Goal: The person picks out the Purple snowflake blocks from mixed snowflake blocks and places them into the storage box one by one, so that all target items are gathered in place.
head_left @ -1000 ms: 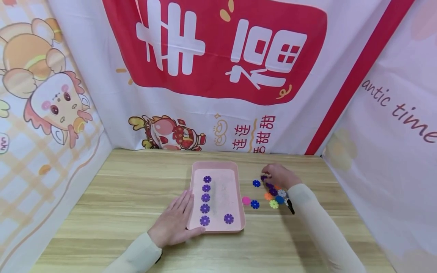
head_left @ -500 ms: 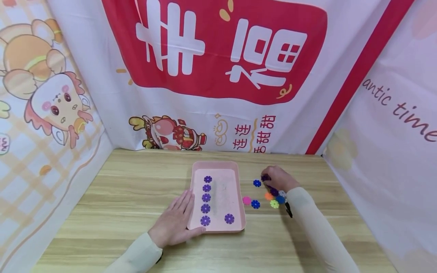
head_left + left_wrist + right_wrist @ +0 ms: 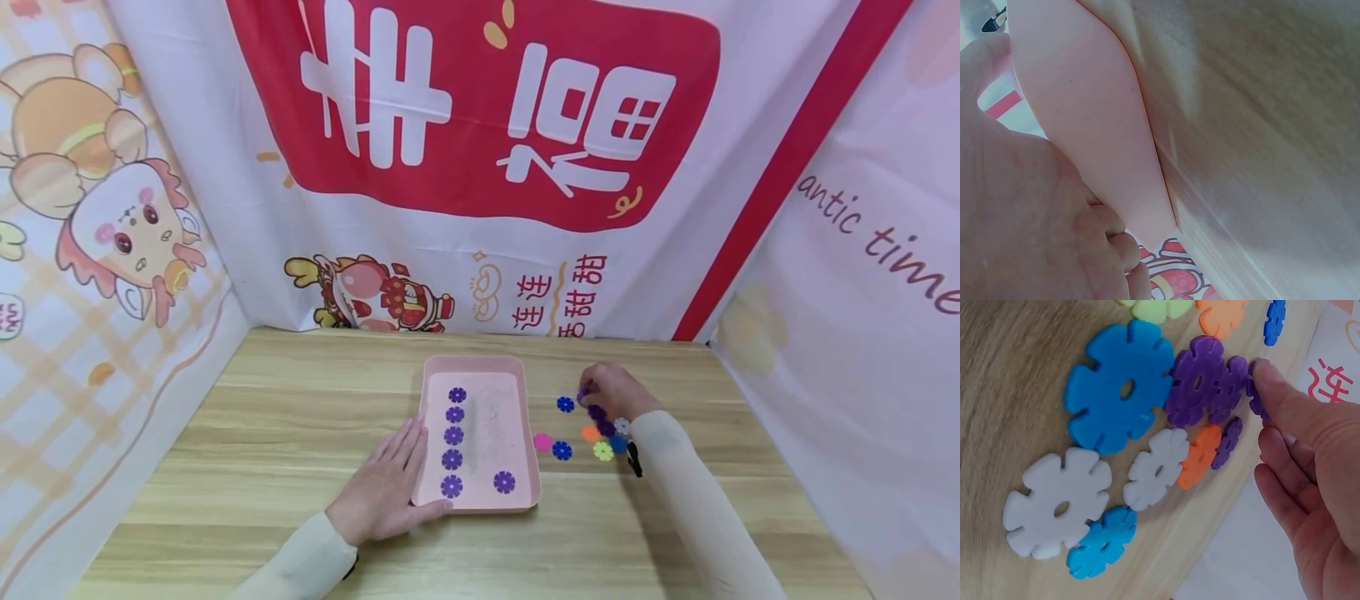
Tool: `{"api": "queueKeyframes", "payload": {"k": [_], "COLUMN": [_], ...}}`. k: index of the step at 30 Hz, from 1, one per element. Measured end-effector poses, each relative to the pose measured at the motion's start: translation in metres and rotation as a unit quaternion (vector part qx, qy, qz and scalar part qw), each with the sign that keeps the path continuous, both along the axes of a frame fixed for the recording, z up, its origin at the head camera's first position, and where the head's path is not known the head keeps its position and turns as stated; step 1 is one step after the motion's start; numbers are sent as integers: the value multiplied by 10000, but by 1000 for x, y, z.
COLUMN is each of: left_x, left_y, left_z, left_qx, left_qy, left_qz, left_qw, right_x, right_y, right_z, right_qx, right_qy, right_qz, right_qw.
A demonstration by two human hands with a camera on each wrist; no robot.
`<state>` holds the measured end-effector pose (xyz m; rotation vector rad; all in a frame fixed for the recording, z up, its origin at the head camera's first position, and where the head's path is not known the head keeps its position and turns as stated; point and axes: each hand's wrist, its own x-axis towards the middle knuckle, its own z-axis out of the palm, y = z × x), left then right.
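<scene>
A pink tray (image 3: 495, 417) lies on the table. Along its left side runs a column of purple snowflake discs (image 3: 452, 435), and one more purple snowflake disc (image 3: 505, 482) lies at its near right. My left hand (image 3: 381, 483) rests against the tray's left edge, fingers straight, thumb at the near corner; the left wrist view shows it against the tray's outer wall (image 3: 1085, 106). To the right of the tray, my right hand (image 3: 617, 390) pinches a purple snowflake disc (image 3: 1257, 390) between thumb and fingers. More purple discs (image 3: 1194, 381) overlap right beside it.
Around the right hand lie loose discs: orange (image 3: 591, 433), yellow-green (image 3: 603, 451), white (image 3: 1057, 509) and light blue (image 3: 1119, 387). Between them and the tray are a pink disc (image 3: 542, 442) and two dark blue discs (image 3: 562, 450). Printed cloth (image 3: 480, 275) hangs behind the table (image 3: 300, 400).
The right hand has shifted only slightly among the purple discs, lifting a little so that the overlapping ones below it show more. The left hand and the tray stay in place.
</scene>
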<state>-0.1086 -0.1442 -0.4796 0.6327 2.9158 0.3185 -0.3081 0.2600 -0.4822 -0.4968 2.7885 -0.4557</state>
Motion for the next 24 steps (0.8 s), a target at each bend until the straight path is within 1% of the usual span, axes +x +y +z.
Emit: {"api": "queueKeyframes", "payload": {"k": [3,5,13,17,20,24], "left_x": [0,1,2,1,0,0], "left_y": [-1,-1,0,0,0,-1], "left_z": [0,-1,-4,-4,-4,-1], "left_qx": [-6,1,42,58,68,72], "left_qy": [-59,-82,-115,-94,-24,6], "left_qz": [27,34,12,5,-27,-22], "left_qw": [10000,10000,9999,9999,10000,10000], "right_x": [1,2,7,8,9,10], "right_y": [2,2,2,0,-2,-6], "right_z": [3,4,14,22,30,42], "right_qx": [-61,-8,363,357,258,265], "right_qy": [150,168,85,136,272,317], "right_qz": [72,110,328,617,890,1034], "right_qw": [9998,9998,9988,9974,9953,9938]}}
